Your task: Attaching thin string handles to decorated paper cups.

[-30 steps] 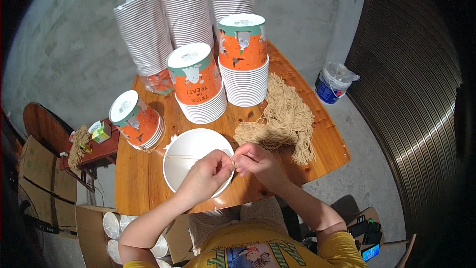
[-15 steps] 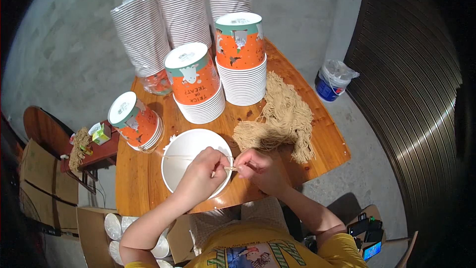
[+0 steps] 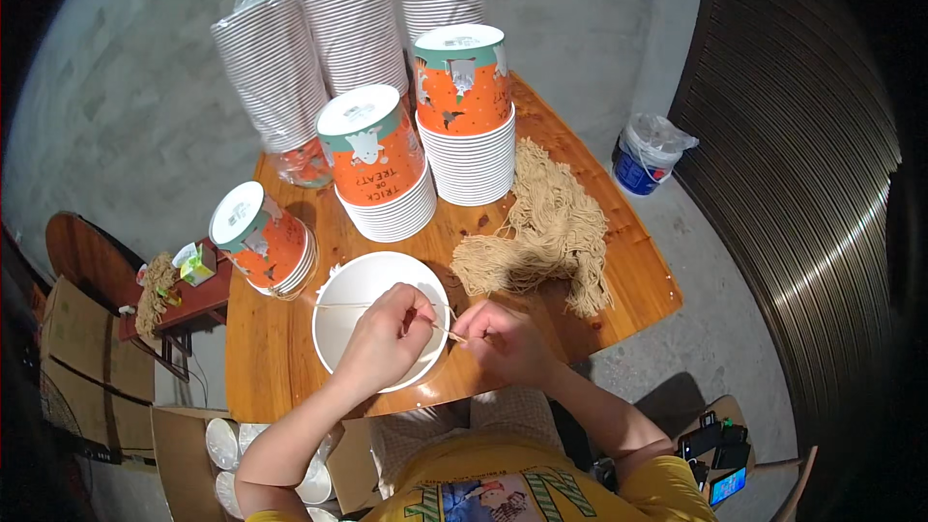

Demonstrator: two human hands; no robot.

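Observation:
A white paper bucket point(image 3: 338, 338) stands mouth up at the table's front edge, and a thin tan cord point(image 3: 338, 306) crosses its opening. Over the bucket's right half, my left hand point(image 3: 389, 336) pinches the cord between thumb and fingers. My right hand point(image 3: 503, 336), just past the rim on the right, grips the cord's end. A short piece of cord runs between the two hands. Behind my right hand lies a heap of tan cords point(image 3: 551, 232). How the cord is fixed at the bucket's right side is hidden by my fingers.
Upside-down orange buckets stand stacked at the left point(image 3: 261, 242), centre point(image 3: 372, 159) and back point(image 3: 464, 92). Plastic-wrapped stacks point(image 3: 353, 24) rise behind them. A cardboard box point(image 3: 184, 445) of buckets is on the floor at lower left. A blue pail point(image 3: 638, 169) stands at right.
My hands have drawn slightly apart, and the cord piece between them now shows longer and tilts down toward my right hand. The bucket has barely shifted.

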